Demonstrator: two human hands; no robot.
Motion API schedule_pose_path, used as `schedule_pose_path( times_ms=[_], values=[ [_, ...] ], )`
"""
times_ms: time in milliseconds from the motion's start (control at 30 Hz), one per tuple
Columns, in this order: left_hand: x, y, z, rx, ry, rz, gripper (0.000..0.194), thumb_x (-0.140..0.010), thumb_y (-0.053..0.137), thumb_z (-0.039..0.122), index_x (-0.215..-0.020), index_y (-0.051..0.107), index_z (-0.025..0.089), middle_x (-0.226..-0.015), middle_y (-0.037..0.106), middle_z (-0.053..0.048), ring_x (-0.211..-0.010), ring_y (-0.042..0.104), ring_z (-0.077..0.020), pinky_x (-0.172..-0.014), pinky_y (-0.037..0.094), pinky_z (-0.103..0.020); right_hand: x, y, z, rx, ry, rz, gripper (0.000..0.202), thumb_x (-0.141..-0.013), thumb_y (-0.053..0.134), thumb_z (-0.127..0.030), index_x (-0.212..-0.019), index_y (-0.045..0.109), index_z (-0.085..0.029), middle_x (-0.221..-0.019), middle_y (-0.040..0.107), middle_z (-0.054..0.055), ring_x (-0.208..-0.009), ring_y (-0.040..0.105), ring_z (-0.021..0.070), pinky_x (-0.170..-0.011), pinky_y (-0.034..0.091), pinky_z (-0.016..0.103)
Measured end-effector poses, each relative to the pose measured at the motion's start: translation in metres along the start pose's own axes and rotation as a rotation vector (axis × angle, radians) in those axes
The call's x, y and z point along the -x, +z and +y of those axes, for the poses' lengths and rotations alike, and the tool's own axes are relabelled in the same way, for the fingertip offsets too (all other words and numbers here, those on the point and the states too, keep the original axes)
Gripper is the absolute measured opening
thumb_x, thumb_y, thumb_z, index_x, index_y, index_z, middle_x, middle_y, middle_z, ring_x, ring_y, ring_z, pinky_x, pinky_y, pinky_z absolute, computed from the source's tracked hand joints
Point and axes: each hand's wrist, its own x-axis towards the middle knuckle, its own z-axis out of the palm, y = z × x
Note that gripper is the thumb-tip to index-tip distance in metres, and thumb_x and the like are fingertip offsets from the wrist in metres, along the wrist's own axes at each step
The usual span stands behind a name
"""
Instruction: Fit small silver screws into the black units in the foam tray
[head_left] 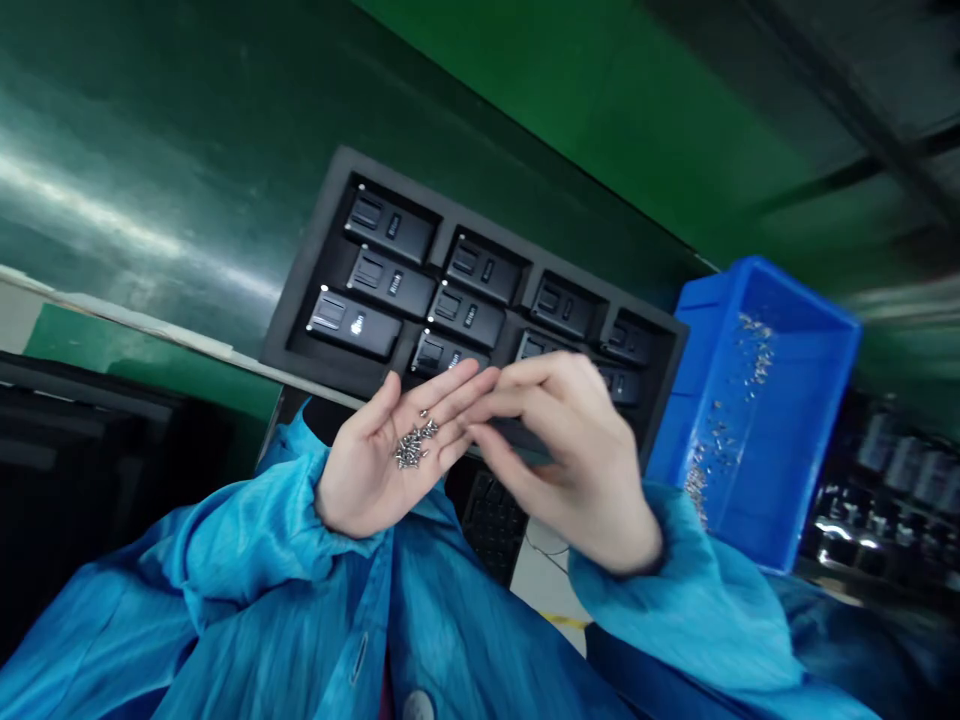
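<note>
My left hand (375,470) is turned palm up, its fingers stretched out, with a small heap of metal screws (410,449) resting on the palm. One loose screw lies apart from the heap near the base of the fingers. Over the left fingertips, my right hand (574,450) is pinched, thumb and fingers together; whatever lies between them is too small or hidden to make out. Just beyond both hands sits a black foam tray (300,290) whose compartments hold several black rectangular devices (358,322) with light lettering. My hands cover part of the tray's near side.
A blue plastic bin (780,440) stands right of the tray, with many small metal pieces scattered along its inner side. The tray rests on a green work surface (187,120). Dark equipment (90,450) is at the left; shiny blurred items (862,530) are at the far right.
</note>
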Motion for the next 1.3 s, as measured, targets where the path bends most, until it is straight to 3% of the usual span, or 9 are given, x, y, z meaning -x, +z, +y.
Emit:
schedule_pose_path(
  times_ms=[167, 367, 633, 833, 967, 1133, 1300],
  values=[
    [-0.004, 0.008, -0.024, -0.096, -0.058, 0.059, 0.062, -0.103, 0.025, 0.046, -0.149, 0.042, 0.009, -0.128, 0.068, -0.01, -0.125, 0.06, -0.0186, -0.104, 0.042, -0.026, 0.034, 0.012, 0.0, 0.014, 0.087, 0.037, 0.01, -0.086, 0.063, -0.013, -0.087, 0.062, -0.023, -0.091, 0.066, 0.002, -0.088, 0.058, 0.0197, -0.08, 0.044, 0.04],
    [-0.01, 0.015, -0.046, -0.132, -0.071, 0.087, 0.064, -0.104, 0.022, 0.044, -0.155, 0.028, 0.007, -0.146, 0.055, -0.012, -0.142, 0.043, -0.0222, -0.116, 0.034, -0.032, 0.06, 0.013, 0.006, 0.046, 0.131, 0.132, 0.008, -0.088, 0.063, -0.015, -0.085, 0.062, -0.022, -0.089, 0.066, 0.001, -0.086, 0.056, 0.0187, -0.079, 0.042, 0.038],
    [-0.015, 0.017, -0.061, -0.161, -0.054, 0.096, 0.063, -0.103, 0.024, 0.042, -0.157, 0.022, 0.007, -0.151, 0.049, -0.01, -0.145, 0.039, -0.0216, -0.12, 0.028, -0.034, 0.076, 0.021, 0.005, 0.077, 0.243, 0.233, 0.011, -0.084, 0.064, -0.014, -0.082, 0.059, -0.024, -0.087, 0.065, 0.0, -0.087, 0.052, 0.02, -0.078, 0.037, 0.038],
    [-0.015, 0.014, -0.06, -0.145, -0.048, 0.09, 0.063, -0.104, 0.023, 0.04, -0.156, 0.022, 0.006, -0.151, 0.048, -0.011, -0.143, 0.042, -0.021, -0.117, 0.032, -0.032, 0.074, 0.031, 0.004, 0.068, 0.231, 0.281, 0.013, -0.083, 0.064, -0.012, -0.084, 0.058, -0.023, -0.085, 0.064, 0.0, -0.085, 0.053, 0.0194, -0.078, 0.038, 0.038],
    [-0.015, 0.01, -0.054, -0.123, -0.061, 0.104, 0.062, -0.104, 0.023, 0.04, -0.155, 0.026, 0.006, -0.149, 0.051, -0.012, -0.14, 0.045, -0.0195, -0.114, 0.036, -0.028, 0.071, 0.021, 0.008, -0.02, 0.164, 0.252, 0.014, -0.083, 0.063, -0.01, -0.086, 0.057, -0.023, -0.085, 0.062, 0.0, -0.082, 0.055, 0.0172, -0.075, 0.042, 0.035],
    [-0.011, 0.0, -0.036, -0.068, -0.029, 0.111, 0.06, -0.104, 0.027, 0.041, -0.154, 0.032, 0.009, -0.146, 0.054, -0.01, -0.138, 0.049, -0.0197, -0.115, 0.036, -0.03, 0.066, 0.001, 0.039, 0.037, 0.209, 0.25, 0.013, -0.083, 0.06, -0.009, -0.088, 0.059, -0.022, -0.087, 0.056, 0.002, -0.084, 0.058, 0.017, -0.074, 0.047, 0.032],
    [-0.003, -0.007, -0.019, -0.033, 0.022, 0.062, 0.06, -0.104, 0.028, 0.042, -0.155, 0.029, 0.01, -0.148, 0.053, -0.01, -0.139, 0.047, -0.0199, -0.117, 0.034, -0.031, 0.058, 0.016, 0.073, 0.19, 0.187, 0.053, 0.011, -0.083, 0.057, -0.01, -0.084, 0.058, -0.021, -0.087, 0.057, 0.004, -0.083, 0.058, 0.0187, -0.073, 0.048, 0.031]
  ],
)
